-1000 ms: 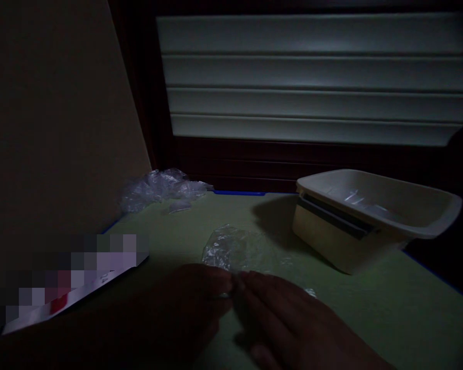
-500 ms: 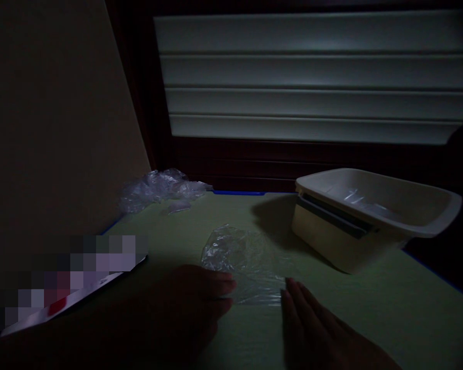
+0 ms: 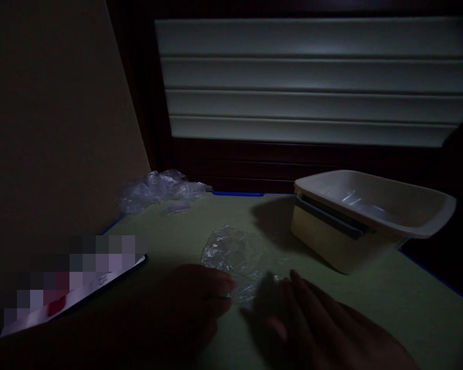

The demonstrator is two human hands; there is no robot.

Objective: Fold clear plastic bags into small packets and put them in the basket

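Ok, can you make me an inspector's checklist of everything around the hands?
Surface: green tabletop, blue at the edges.
Things at the hands: thin, wrinkled clear plastic, lying on the tabletop.
Clutter: crumpled plastic pile, back left; cream bin, right, shiny streaks inside; mostly pixelated flat object, left.
Hands: left hand at the plastic's near-left edge, grip too dark to tell; right hand open near its right side.
Cables: nothing seen.
Surroundings: dim; slatted panel behind, wall left.
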